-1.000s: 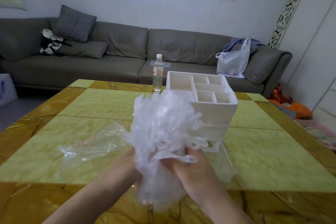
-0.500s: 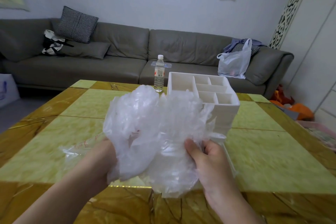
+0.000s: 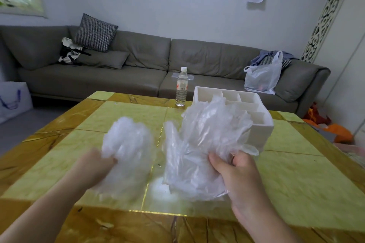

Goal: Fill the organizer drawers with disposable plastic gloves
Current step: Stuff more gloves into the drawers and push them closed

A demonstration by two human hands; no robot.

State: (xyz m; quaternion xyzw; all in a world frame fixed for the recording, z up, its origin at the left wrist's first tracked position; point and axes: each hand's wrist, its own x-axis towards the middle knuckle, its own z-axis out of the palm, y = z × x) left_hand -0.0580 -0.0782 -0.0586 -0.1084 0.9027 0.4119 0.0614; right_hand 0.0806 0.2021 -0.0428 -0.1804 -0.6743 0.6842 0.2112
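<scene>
My left hand (image 3: 94, 167) grips a blurred clump of clear plastic gloves (image 3: 127, 144) above the table's middle. To its right, my right hand (image 3: 237, 173) pinches a larger bundle of clear plastic gloves (image 3: 203, 144) between thumb and fingers. That bundle partly hides the white organizer (image 3: 258, 132), which stands on the table behind it with several open compartments on top. Its drawers are hidden behind the gloves.
The yellow and amber marble table (image 3: 296, 173) fills the foreground. A water bottle (image 3: 181, 87) stands at its far edge, left of the organizer. Behind is a grey sofa (image 3: 138, 69) with a white plastic bag (image 3: 262, 75). Orange items (image 3: 339, 134) lie on the floor right.
The single bunch of gloves has been pulled apart into two clumps. My left hand moved left with the smaller one; my right hand keeps the larger one. The view has shifted upward.
</scene>
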